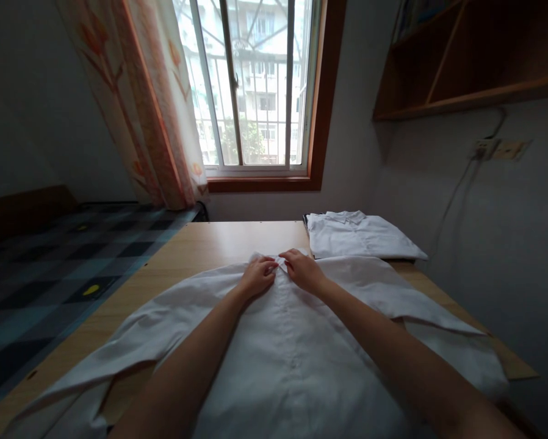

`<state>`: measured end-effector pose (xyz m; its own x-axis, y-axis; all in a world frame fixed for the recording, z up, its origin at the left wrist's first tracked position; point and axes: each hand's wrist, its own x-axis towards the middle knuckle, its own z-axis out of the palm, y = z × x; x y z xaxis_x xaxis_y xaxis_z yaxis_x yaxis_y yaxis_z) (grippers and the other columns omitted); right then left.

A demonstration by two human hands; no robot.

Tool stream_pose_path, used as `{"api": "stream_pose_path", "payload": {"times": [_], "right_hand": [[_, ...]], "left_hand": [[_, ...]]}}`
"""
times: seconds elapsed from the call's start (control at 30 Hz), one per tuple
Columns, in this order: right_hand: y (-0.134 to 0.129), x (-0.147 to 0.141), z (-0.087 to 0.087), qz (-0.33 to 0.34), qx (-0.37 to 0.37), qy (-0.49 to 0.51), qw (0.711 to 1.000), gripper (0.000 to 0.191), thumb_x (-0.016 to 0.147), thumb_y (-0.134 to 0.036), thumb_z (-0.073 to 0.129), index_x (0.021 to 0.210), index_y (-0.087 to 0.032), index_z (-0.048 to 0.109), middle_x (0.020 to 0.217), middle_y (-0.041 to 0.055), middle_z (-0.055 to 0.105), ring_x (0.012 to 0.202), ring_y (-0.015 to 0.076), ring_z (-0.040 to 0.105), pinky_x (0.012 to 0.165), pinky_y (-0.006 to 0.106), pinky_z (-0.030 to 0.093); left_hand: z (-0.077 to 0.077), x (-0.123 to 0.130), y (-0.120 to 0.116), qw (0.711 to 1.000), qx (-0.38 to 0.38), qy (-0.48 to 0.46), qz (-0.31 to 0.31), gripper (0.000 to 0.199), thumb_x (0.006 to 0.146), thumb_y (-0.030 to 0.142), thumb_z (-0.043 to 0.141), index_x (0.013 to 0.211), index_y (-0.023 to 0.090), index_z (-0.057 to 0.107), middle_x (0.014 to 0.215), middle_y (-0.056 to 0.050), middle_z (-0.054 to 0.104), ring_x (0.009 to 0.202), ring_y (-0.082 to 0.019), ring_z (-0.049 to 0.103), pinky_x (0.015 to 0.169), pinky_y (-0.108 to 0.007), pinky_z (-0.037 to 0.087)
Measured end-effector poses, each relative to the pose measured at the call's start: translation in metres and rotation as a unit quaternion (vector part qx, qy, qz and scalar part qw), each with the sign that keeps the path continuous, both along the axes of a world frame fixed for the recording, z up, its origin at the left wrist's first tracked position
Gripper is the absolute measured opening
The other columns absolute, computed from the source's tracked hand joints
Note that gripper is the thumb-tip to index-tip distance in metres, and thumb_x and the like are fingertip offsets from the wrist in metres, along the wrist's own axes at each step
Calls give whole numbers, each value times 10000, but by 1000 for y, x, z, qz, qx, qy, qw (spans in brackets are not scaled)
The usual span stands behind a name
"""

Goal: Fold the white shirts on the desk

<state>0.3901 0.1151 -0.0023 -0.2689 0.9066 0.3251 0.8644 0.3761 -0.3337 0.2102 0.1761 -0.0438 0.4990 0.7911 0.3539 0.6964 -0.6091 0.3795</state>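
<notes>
A white long-sleeved shirt point(296, 360) lies front side up over the wooden table, its sleeves spread out to both sides and its button placket running down the middle. At the collar, my left hand point(259, 275) has its fingers bent and pinched on the left collar edge. Just across from it, my right hand point(300, 268) pinches the collar's right side near the top button. Only a small gap parts the fingertips of the two hands. The button itself is too small to make out beneath the fingers.
Folded white shirts point(360, 235) sit at the table's far right corner. The wooden table point(241, 235) reaches toward the window point(255, 91). To the left is a bed with a checked cover point(72, 262), beside a floral curtain point(150, 110). A wooden shelf point(466, 97) hangs at upper right.
</notes>
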Motion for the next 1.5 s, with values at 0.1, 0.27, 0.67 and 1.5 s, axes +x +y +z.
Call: {"api": "stream_pose_path", "payload": {"times": [0.1,0.27,0.67,1.5], "right_hand": [[20,-10,-26,-18,-16,-13,1000,403,964,-159,436,1349,-184,551,1331,115,571,1111,205,604,899,283,458],[25,-7,-47,-53,-18,-11,998,364,967,-202,444,1298,-190,593,1216,125,589,975,222,635,820,308,475],[43,14,-61,18,13,211,977,117,828,-118,557,891,-171,641,922,59,625,929,194,566,862,313,446],[39,23,-52,104,-199,513,829,304,691,-416,707,848,-183,590,618,-64,507,485,70,380,433,202,272]], "left_hand": [[-6,-3,3,999,-15,-29,-6,394,750,114,567,1110,181,712,1078,-64,712,989,-214,609,971,-364,453],[-5,-2,4,999,-18,-35,1,352,767,117,564,1089,148,704,968,-70,704,915,-213,591,913,-362,461],[-14,-3,15,997,8,-33,-70,305,867,206,516,1082,173,730,918,-84,647,894,-211,554,885,-368,444],[4,-4,9,990,-86,-64,-88,366,868,253,497,1182,202,680,1005,-57,683,971,-205,573,940,-334,450]]}}
